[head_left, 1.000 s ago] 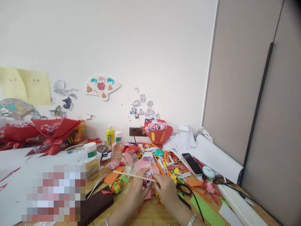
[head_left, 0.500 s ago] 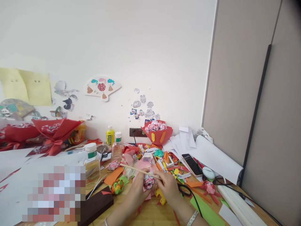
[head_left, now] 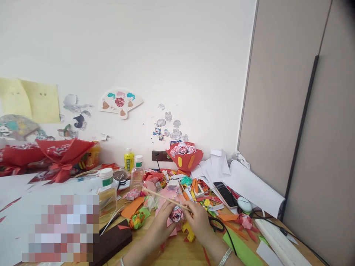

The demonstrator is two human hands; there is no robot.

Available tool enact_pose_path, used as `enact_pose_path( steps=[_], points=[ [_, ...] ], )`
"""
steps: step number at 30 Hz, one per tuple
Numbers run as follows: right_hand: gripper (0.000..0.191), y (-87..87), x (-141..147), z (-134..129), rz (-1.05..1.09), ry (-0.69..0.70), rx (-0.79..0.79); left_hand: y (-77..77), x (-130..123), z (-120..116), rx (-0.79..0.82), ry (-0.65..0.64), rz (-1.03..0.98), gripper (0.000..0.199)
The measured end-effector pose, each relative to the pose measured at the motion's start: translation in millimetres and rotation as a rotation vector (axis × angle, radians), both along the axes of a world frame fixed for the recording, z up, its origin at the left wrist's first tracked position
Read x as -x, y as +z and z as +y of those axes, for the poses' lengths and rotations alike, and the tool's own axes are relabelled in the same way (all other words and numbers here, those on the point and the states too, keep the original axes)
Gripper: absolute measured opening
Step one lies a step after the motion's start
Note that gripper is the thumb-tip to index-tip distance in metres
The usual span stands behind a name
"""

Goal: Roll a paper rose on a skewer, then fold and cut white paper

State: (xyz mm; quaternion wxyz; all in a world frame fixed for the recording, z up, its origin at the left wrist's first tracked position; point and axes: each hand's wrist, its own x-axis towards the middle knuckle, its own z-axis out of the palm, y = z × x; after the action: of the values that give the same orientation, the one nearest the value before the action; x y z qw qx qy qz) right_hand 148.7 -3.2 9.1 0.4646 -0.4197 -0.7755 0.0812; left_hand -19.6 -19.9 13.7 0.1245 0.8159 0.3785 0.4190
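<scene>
My left hand (head_left: 164,217) is closed around a pink and white paper flower (head_left: 176,213), whose curled petals face me. In my right hand (head_left: 195,218) is a thin wooden stick (head_left: 166,198), gripped near its right end between thumb and fingers. The stick slants up to the left above the flower and passes over my left fingers. Whether its tip touches anything cannot be made out. Below my hands lies a yellow piece of paper (head_left: 189,232) on the wooden table (head_left: 177,255).
Paper scraps surround my hands. To the left stand clear bottles (head_left: 137,175) and a dark box (head_left: 112,240); scissors (head_left: 216,224), a phone (head_left: 225,194) and a white power strip (head_left: 280,242) lie to the right. A red-wrapped bouquet (head_left: 186,160) stands against the wall.
The flower has turned in my left hand, so more of its petals face me. The stick stays in my right hand, and the view has shifted slightly.
</scene>
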Motion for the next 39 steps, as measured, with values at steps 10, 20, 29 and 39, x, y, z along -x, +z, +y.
enact_pose_path(
  steps=[10,20,29,39],
  points=[
    [0.014,-3.3,-4,4,-0.115,-0.002,-0.048,-13.8,4,7,-0.034,0.013,0.039,0.054],
    [0.015,-6.2,-3,8,-0.090,0.032,0.004,-5.5,3,2,0.052,-0.039,0.035,0.048],
    [0.019,-5.7,-8,10,0.095,0.144,0.126,7.9,-3,-3,0.080,-0.055,-0.080,0.043],
    [0.021,-7.2,-7,10,0.057,0.089,0.047,5.4,-1,-3,0.098,-0.041,-0.125,0.042]
  ],
)
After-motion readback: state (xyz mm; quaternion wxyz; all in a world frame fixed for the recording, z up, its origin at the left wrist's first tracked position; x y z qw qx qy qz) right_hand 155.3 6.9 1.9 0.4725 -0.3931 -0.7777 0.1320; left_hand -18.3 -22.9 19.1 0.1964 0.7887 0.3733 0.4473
